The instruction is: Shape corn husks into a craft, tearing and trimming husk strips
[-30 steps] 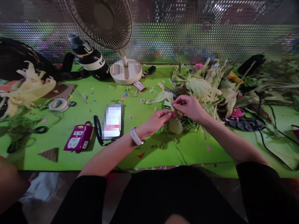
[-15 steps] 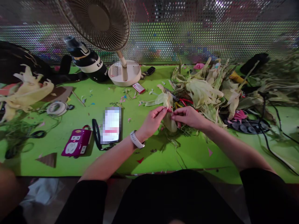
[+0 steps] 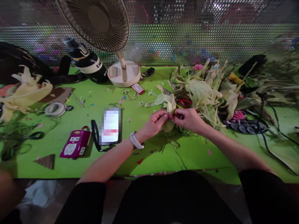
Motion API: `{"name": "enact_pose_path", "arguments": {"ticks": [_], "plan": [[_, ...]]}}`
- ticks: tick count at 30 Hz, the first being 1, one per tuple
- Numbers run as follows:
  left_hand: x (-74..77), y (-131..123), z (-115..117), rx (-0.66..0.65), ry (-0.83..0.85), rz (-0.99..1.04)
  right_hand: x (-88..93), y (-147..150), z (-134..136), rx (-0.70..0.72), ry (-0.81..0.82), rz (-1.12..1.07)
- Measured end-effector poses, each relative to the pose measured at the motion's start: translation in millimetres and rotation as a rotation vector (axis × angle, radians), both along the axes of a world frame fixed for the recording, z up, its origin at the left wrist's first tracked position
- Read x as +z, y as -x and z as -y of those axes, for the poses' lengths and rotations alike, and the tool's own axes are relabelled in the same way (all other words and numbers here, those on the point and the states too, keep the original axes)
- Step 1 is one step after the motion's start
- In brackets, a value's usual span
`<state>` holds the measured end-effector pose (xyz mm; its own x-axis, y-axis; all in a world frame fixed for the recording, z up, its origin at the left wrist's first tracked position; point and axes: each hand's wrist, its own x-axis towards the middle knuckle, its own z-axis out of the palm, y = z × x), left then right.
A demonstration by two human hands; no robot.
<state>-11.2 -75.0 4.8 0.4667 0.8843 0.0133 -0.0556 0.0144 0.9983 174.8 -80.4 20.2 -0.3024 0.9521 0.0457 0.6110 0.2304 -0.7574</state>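
Both hands meet over the green table, pinching a pale corn husk (image 3: 168, 125) between them. My left hand (image 3: 157, 123), with a white band on its wrist, is closed, thumb and fingertips on the husk's middle. My right hand (image 3: 187, 119) is closed too, its fingertips pinched at the husk's right edge, close to the left thumb. Whether a small extra piece sits between the fingertips I cannot tell. Another pale husk piece (image 3: 161, 99) spreads just beyond the fingers. A large heap of dry husks (image 3: 203, 90) lies behind and right of my right hand.
Left of my arm lie a phone (image 3: 110, 126), a magenta power strip (image 3: 76, 143) and a tape roll (image 3: 55, 109). A fan (image 3: 121, 74) and a black bottle (image 3: 90, 63) stand at the back, before a perforated metal screen (image 3: 163, 34). Black cables (image 3: 268, 144) run along the right.
My hands have shifted slightly down and nearer to me along the husk. The husk's upper part now stands curled above my fingers, and both hands keep their pinch.
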Motion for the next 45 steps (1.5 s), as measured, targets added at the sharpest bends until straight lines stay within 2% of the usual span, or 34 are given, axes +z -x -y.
{"name": "enact_pose_path", "arguments": {"ticks": [3,7,9,13,15,17,19,21,23,25,28,30,32,35,38,41,45], "plan": [[5.0,1,4,-0.091,-0.026,0.045,-5.4,0,-1,-0.029,-0.122,0.118],[17.3,7,8,-0.19,-0.094,0.041,-3.1,-15,-17,-0.095,-0.077,0.037],[24.0,12,7,-0.223,-0.066,0.016,8.9,-36,-30,-0.281,-0.108,-0.014],[26.4,17,-1,-0.438,-0.053,-0.103,46.2,-95,-52,-0.767,-0.207,-0.213],[20.8,17,-7,-0.362,-0.057,-0.211,62.1,-120,-54,-0.957,-0.319,-0.332],[15.3,17,-14,-0.233,-0.054,-0.354,71.3,-132,-50,-0.924,-0.256,-0.43],[14.5,19,-18,-0.276,-0.036,-0.449,72.9,-129,-44,-0.705,-0.074,-0.492],[19.7,22,-19,-0.306,-0.009,-0.437,68.6,-114,-40,-0.465,0.123,-0.527],[28.0,25,-18,-0.244,0.086,-0.321,60.9,-93,-37,-0.315,0.238,-0.575],[35.4,26,-17,-0.106,0.211,-0.149,52.5,-73,-35,-0.2,0.322,-0.594],[41.9,26,-17,0.141,0.286,0.057,42.2,-48,-27,-0.042,0.397,-0.441],[44.1,27,-18,0.274,0.24,0.113,38.0,-36,-20,0.043,0.358,-0.213],[44.9,28,-18,0.32,0.176,0.111,35.7,-27,-14,0.095,0.228,0.002],[41.8,25,-14,0.214,0.18,0.025,34.1,-17,-6,0.177,-0.004,0.144],[33.7,18,-10,0.067,0.311,-0.044,32.3,-12,-2,0.244,-0.153,0.157],[26.7,12,-6,-0.043,0.454,-0.047,30.0,-12,0,0.247,-0.275,0.189],[25.8,11,-5,-0.073,0.541,-0.035,29.6,-13,5,0.355,-0.407,0.263]]}}
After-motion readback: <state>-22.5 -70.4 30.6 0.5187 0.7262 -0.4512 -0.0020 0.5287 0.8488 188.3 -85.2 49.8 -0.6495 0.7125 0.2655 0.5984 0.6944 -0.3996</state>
